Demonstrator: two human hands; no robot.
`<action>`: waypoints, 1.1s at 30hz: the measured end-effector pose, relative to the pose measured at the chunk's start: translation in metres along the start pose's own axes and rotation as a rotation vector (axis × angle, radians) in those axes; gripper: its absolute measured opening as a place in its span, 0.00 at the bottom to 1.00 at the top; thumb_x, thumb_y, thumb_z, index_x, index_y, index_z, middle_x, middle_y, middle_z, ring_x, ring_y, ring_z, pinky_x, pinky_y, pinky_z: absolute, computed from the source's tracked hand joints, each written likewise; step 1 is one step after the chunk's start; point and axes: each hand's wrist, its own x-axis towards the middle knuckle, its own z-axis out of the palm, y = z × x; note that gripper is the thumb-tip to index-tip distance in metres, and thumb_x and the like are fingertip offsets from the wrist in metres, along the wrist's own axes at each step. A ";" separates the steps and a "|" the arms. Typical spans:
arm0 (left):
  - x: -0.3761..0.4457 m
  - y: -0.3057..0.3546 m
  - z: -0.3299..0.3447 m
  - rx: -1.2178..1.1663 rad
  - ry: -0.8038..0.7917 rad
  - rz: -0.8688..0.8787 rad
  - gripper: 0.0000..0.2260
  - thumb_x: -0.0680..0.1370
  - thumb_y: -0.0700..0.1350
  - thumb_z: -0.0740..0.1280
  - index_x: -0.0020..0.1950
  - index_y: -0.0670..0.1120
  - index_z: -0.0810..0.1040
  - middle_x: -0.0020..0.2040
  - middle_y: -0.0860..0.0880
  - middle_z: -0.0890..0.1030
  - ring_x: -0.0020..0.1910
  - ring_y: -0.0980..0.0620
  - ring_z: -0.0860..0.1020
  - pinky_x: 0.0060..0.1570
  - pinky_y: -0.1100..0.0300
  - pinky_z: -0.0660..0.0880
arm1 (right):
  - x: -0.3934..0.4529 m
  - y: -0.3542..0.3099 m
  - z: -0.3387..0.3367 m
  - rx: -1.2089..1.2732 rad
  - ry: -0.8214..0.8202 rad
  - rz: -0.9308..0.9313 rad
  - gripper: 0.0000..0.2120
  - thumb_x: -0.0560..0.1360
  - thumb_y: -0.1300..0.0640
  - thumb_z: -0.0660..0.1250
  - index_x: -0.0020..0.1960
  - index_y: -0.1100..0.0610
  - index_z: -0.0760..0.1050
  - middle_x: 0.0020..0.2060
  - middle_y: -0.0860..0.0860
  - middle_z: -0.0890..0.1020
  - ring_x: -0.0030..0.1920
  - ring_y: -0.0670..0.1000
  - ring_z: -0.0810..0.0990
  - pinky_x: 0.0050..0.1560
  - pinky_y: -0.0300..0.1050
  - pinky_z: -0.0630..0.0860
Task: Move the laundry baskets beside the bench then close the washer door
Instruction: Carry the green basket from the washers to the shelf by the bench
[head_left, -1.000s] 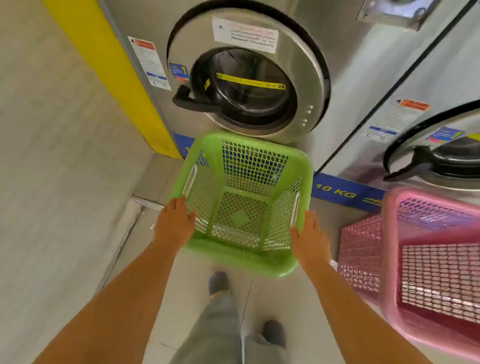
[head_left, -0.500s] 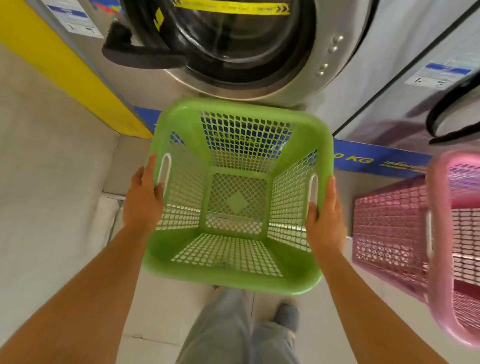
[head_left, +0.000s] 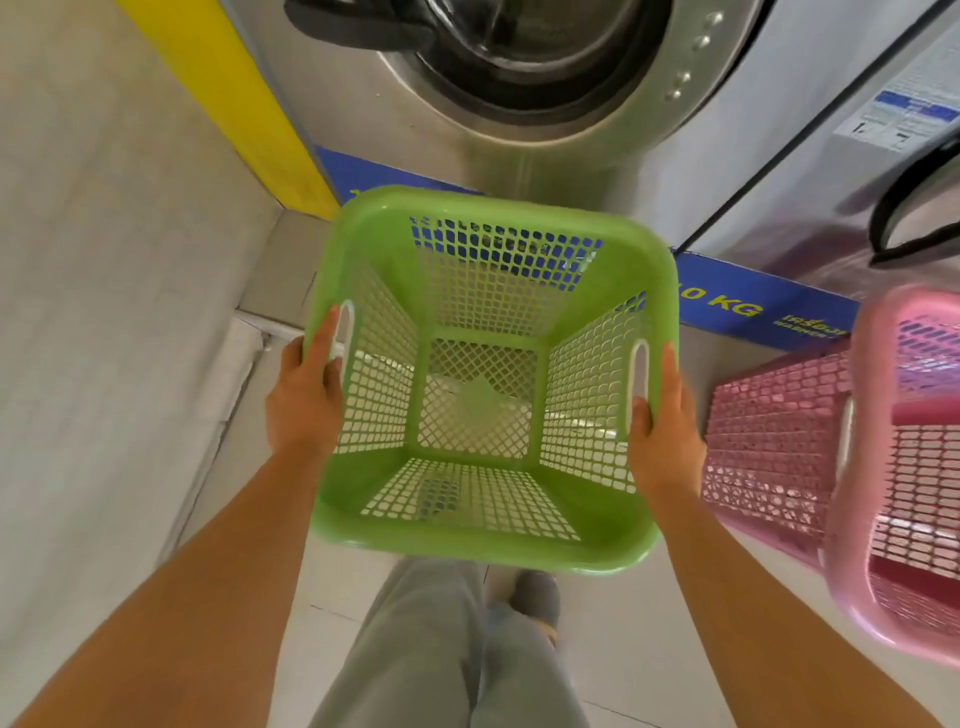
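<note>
An empty green mesh laundry basket (head_left: 483, 540) hangs above the floor in front of me, held by both side handles. My left hand (head_left: 304, 395) grips its left handle slot and my right hand (head_left: 662, 421) grips the right one. A pink laundry basket (head_left: 779, 441) stands on the floor to the right, partly cut off by the frame edge. The steel washer (head_left: 519, 156) rises just behind the green basket, and its round door (head_left: 519, 67) with a black handle lies against the machine front.
A pale wall (head_left: 104, 312) with a yellow strip (head_left: 234, 98) closes off the left side. A second washer (head_left: 857, 182) stands at the right behind the pink basket. My legs and shoes (head_left: 535, 597) are on the tiled floor below the green basket.
Both hands have slid onto the green basket's side handles and lifted it up toward me. My view has tipped downward, so the washer door has moved up to the top edge.
</note>
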 end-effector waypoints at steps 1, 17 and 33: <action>-0.015 -0.002 -0.002 -0.002 0.007 -0.005 0.25 0.82 0.46 0.57 0.76 0.64 0.58 0.71 0.47 0.68 0.55 0.33 0.77 0.51 0.41 0.75 | -0.010 0.005 -0.003 0.003 -0.012 -0.008 0.30 0.80 0.57 0.57 0.78 0.44 0.49 0.72 0.54 0.66 0.57 0.66 0.77 0.48 0.57 0.75; -0.239 -0.096 -0.013 -0.083 0.089 -0.327 0.25 0.82 0.45 0.57 0.76 0.64 0.57 0.67 0.46 0.71 0.43 0.47 0.74 0.39 0.55 0.70 | -0.148 0.038 -0.017 -0.073 -0.172 -0.240 0.31 0.81 0.55 0.58 0.78 0.41 0.48 0.75 0.50 0.64 0.60 0.64 0.77 0.51 0.57 0.75; -0.382 -0.307 0.023 -0.088 0.115 -0.561 0.29 0.81 0.40 0.58 0.75 0.65 0.55 0.64 0.42 0.72 0.46 0.43 0.77 0.44 0.45 0.79 | -0.311 0.043 0.132 -0.107 -0.361 -0.345 0.29 0.82 0.53 0.55 0.77 0.39 0.47 0.75 0.46 0.63 0.59 0.59 0.78 0.48 0.51 0.75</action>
